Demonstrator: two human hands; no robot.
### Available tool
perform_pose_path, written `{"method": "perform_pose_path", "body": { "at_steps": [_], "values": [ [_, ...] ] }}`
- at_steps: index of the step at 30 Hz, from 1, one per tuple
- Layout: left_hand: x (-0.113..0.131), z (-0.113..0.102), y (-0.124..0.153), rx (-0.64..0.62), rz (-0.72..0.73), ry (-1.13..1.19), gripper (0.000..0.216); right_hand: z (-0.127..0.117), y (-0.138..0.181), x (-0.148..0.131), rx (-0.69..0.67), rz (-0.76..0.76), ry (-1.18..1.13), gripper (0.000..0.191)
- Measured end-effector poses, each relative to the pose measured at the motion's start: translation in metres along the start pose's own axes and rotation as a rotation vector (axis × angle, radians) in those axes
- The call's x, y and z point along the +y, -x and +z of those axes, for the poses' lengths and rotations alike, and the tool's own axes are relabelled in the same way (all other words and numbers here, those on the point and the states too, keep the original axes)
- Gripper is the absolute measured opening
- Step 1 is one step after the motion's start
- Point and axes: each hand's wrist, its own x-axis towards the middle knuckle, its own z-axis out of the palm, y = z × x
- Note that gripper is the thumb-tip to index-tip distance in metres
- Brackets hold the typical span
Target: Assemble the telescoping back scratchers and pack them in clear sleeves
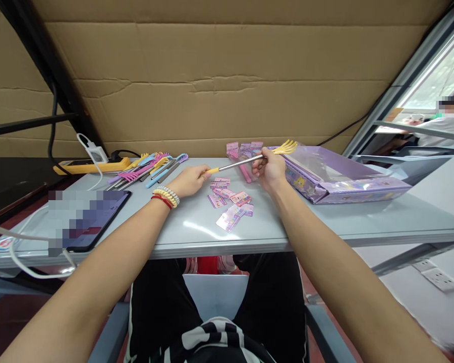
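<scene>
A yellow-headed scratcher (236, 165) is gripped near both ends by left hand (191, 181) and right hand (271, 170), steadiness seemingly required next.

Tabletop (189, 201) by the clock, read from the loose cards (240, 198) at its middle.
At twelve, a back scratcher (238, 164) crosses beyond the cards, packets (232, 147) farther back, a cardboard panel (227, 60) behind everything; toward ten, a scratcher pile (138, 173), then a power strip (87, 167); at nine, a tablet (106, 216); between two and three, a box (363, 188).
</scene>
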Motion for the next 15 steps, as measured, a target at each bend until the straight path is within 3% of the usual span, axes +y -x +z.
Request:
{"method": "perform_pose_path", "body": {
  "at_steps": [4, 11, 15],
  "values": [
    [-0.004, -0.002, 0.001, -0.004, 0.013, 0.089, 0.035, 0.0, 0.004, -0.002, -0.086, -0.005, -0.019, 0.036],
    [0.003, -0.007, 0.002, 0.016, -0.093, 0.142, 0.03, 0.0, 0.01, -0.003, -0.215, -0.032, -0.013, 0.038],
    [0.01, -0.005, -0.001, -0.09, -0.127, 0.254, 0.03, 0.0, 0.01, 0.0, -0.269, -0.001, -0.018, 0.038]
  ]
}}
